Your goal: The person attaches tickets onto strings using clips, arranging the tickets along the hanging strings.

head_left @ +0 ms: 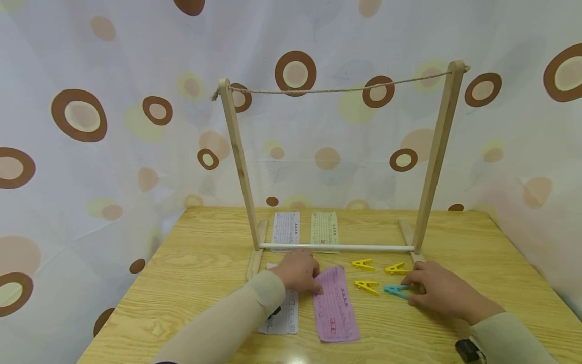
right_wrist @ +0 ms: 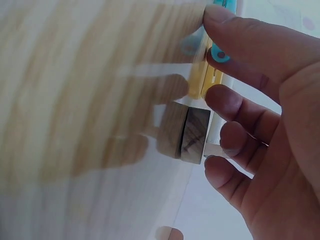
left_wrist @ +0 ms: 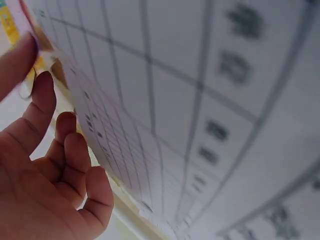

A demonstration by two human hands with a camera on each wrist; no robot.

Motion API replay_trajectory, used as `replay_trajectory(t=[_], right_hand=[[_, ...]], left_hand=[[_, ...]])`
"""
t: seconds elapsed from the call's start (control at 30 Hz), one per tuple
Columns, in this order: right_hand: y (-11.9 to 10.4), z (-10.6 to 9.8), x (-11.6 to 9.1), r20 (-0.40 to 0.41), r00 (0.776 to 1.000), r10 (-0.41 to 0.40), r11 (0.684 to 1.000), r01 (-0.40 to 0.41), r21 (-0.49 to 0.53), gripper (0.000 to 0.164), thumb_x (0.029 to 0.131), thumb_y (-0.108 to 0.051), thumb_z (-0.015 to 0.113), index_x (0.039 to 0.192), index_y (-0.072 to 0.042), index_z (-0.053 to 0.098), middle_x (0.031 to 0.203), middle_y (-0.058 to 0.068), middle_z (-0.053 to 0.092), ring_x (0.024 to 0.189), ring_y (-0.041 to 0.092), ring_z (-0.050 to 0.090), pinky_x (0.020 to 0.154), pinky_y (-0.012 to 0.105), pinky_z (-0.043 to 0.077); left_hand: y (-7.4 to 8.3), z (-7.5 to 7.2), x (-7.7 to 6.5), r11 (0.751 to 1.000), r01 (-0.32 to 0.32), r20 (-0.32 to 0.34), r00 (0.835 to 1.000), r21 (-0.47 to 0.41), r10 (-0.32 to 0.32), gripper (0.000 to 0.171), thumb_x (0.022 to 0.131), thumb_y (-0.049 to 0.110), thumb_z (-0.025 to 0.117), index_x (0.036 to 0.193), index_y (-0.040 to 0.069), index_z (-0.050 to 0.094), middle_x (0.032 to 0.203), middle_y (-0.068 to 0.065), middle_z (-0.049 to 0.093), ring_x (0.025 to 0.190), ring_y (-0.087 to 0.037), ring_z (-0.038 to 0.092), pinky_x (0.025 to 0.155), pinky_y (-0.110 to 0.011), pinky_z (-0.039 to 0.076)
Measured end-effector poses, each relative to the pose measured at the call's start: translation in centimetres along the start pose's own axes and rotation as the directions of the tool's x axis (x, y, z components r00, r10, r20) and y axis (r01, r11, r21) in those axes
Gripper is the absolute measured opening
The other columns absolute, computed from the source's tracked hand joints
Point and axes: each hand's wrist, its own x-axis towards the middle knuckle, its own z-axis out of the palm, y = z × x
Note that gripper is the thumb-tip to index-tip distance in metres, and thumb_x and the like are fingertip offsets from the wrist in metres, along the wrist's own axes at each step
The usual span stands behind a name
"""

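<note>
My left hand (head_left: 297,270) is at the upper left edge of a pink printed slip (head_left: 336,306), its thumb overlapping that edge. In the left wrist view, a gap shows between thumb and forefinger, and the other fingers bend loosely. Under the left wrist lies a white printed slip (head_left: 286,316), partly hidden by the arm. My right hand (head_left: 443,290) pinches the handle end of a blue clothespin (head_left: 394,290) between thumb and forefinger, low over the table. Yellow clothespins (head_left: 366,287) lie just left of it and behind it.
A wooden frame (head_left: 437,162) stands across the table (head_left: 191,263), with a rope (head_left: 341,91) strung along its top and a white rod (head_left: 364,247) low down. Behind the rod lie another white slip (head_left: 286,227) and a yellowish slip (head_left: 325,227). A patterned cloth hangs behind.
</note>
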Motion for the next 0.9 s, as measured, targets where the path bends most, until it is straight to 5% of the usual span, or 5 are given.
replay_trajectory(t=[0.23,0.47,0.73,0.9], right_hand=[[-0.2,0.0,0.1,-0.01,1.0,0.016,1.0,-0.016,-0.008,0.022,0.085,-0.026,0.081,0.102,-0.028,0.068,0.091,-0.014,0.048,0.08,0.01,0.041,0.07,0.033,0.042],[-0.1,0.0,0.1,-0.006,1.0,0.027,0.997,-0.027,0.075,0.024,0.085,-0.017,0.077,0.103,-0.025,0.065,0.092,-0.011,0.051,0.083,0.011,0.045,0.071,0.035,0.045],[0.3,-0.2,0.3,-0.019,1.0,0.002,0.982,0.002,0.19,0.019,0.092,-0.018,0.072,0.107,-0.019,0.062,0.093,-0.007,0.052,0.08,0.01,0.046,0.069,0.031,0.044],[0.2,-0.4,0.3,-0.036,0.999,0.005,0.967,0.004,0.255,0.018,0.093,-0.017,0.071,0.108,-0.017,0.061,0.097,-0.005,0.055,0.082,0.01,0.049,0.069,0.03,0.045]], left_hand=[[0.1,-0.2,0.1,0.984,0.028,0.006,1.0,-0.176,-0.028,0.021,0.085,0.035,0.082,0.086,0.018,0.07,0.083,0.008,0.054,0.075,-0.01,0.049,0.066,-0.027,0.042],[0.2,-1.2,-0.2,0.887,0.067,0.007,0.997,-0.457,-0.071,0.024,0.085,0.03,0.083,0.08,0.017,0.062,0.074,0.003,0.056,0.067,-0.011,0.051,0.059,-0.029,0.04],[0.3,-1.9,-0.2,0.833,0.011,-0.031,0.999,-0.553,-0.034,0.012,0.087,0.028,0.08,0.093,0.024,0.071,0.084,0.006,0.065,0.076,-0.013,0.054,0.068,-0.031,0.044],[0.6,-2.5,-0.4,0.852,-0.072,-0.115,0.993,-0.518,0.014,0.008,0.093,0.024,0.073,0.093,0.021,0.065,0.084,0.006,0.062,0.074,-0.011,0.054,0.065,-0.028,0.045]])
